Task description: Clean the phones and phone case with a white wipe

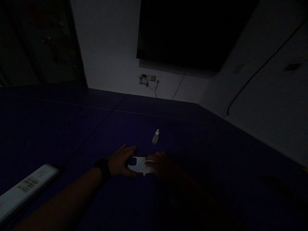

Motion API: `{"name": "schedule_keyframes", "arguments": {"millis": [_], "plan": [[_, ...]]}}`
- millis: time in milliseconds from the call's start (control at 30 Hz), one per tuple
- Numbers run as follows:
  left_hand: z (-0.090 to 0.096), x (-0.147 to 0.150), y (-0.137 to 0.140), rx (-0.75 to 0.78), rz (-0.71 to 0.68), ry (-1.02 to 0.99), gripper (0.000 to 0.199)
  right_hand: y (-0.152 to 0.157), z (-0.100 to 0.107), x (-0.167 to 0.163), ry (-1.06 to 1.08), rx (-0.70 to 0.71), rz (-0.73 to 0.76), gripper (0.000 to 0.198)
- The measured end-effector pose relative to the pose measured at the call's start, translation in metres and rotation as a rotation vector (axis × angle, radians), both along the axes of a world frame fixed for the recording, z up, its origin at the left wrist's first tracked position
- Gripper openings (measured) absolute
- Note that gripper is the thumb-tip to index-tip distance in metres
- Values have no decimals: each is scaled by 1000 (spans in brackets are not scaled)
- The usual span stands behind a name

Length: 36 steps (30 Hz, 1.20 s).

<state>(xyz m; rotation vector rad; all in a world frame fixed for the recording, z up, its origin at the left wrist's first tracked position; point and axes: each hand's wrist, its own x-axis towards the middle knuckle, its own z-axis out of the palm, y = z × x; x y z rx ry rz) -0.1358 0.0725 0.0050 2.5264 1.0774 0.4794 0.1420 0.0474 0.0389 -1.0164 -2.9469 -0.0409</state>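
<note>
A pale phone case point(138, 166) with a square camera cutout lies in front of me on the dark blue surface. My left hand point(121, 161), with a dark watch on its wrist, grips the case's left end between thumb and fingers. At the other end my right hand point(160, 165) presses a crumpled white tissue point(147, 168) against the case, its fingers closed over it. Just beyond the case rests a small clear bottle point(155, 138) with a white cap.
A white power strip point(30, 186) lies at the lower left. On the far wall are a large dark screen point(187, 35) and sockets point(149, 78) with cords. Another cable point(260, 67) hangs along the right wall. The room is very dim.
</note>
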Motion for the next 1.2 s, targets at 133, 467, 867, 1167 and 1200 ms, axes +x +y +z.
{"name": "schedule_keyframes", "arguments": {"millis": [133, 467, 867, 1167, 1200], "plan": [[0, 0, 0, 0, 1, 7, 118, -1, -4, 1, 68, 2, 26, 35], [2, 1, -1, 11, -4, -1, 94, 1, -14, -2, 96, 50, 36, 25], [4, 2, -1, 5, -6, -17, 91, 5, -15, 11, 283, -12, -26, 27], [-1, 0, 1, 33, -17, -10, 94, 11, -25, 4, 288, -39, -31, 34], [-1, -1, 1, 36, -16, -7, 97, 10, -26, 3, 247, -33, -27, 35]]}}
